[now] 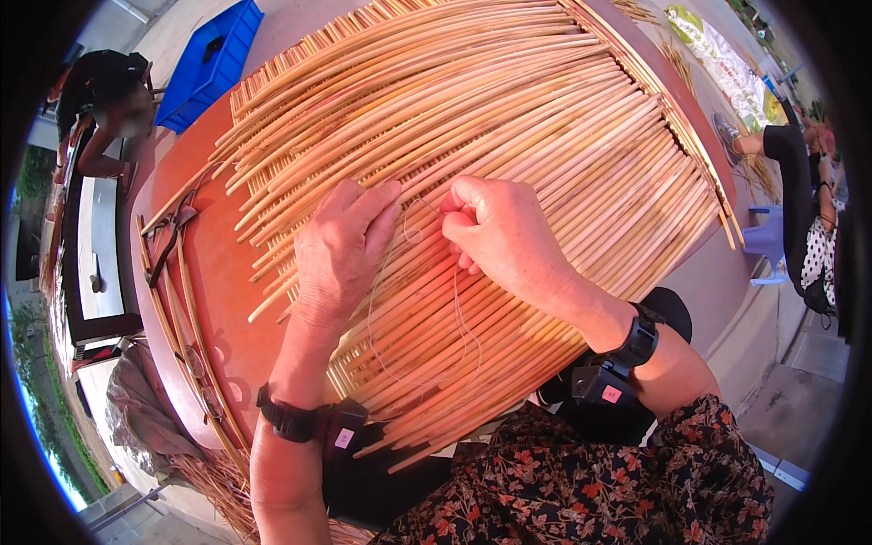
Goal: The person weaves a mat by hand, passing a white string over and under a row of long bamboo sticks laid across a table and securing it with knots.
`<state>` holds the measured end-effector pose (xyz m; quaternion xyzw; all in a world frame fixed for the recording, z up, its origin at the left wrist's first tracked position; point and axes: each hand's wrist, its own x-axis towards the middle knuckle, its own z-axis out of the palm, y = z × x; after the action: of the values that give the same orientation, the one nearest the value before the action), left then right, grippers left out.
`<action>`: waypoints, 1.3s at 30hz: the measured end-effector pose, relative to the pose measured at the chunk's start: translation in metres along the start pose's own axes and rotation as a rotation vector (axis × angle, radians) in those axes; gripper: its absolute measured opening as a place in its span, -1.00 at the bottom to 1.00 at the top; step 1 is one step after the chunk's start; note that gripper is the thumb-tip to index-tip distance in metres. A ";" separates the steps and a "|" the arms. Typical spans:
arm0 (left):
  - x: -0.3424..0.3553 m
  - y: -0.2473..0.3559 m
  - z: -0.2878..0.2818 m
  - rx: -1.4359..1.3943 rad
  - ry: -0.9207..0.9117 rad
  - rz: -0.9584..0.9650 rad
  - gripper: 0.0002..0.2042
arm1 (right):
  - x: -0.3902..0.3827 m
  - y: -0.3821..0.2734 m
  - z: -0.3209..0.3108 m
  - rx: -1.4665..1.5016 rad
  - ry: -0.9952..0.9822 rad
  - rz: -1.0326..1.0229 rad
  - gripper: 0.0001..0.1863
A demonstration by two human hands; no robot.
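Thread (370, 318), pinched by left hand (341, 245) and right hand (504, 227), droops over the mat (618, 182), whose sticks (409, 118) run lengthwise toward its far-right edge (683, 136), nearer the right hand.

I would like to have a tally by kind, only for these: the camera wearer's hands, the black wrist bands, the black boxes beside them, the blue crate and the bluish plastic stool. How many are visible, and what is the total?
Hands: 2 (left hand, right hand)
Black wrist bands: 2
Black boxes: 2
Blue crate: 1
Bluish plastic stool: 1
Total: 8
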<state>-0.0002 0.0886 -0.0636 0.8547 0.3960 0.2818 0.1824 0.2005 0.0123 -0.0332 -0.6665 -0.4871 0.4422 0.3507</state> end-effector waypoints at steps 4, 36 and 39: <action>0.000 0.001 0.000 -0.001 0.002 0.005 -0.76 | 0.001 0.000 0.000 -0.023 0.001 -0.007 -0.84; 0.002 0.006 -0.003 -0.023 -0.002 0.009 -0.80 | 0.004 0.021 0.020 -0.178 0.240 -0.293 -0.88; 0.003 0.006 -0.004 -0.024 -0.018 -0.009 -0.82 | 0.006 0.023 0.022 -0.204 0.263 -0.307 -0.89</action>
<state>0.0023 0.0872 -0.0562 0.8533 0.3947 0.2778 0.1975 0.1883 0.0121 -0.0636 -0.6684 -0.5752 0.2412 0.4051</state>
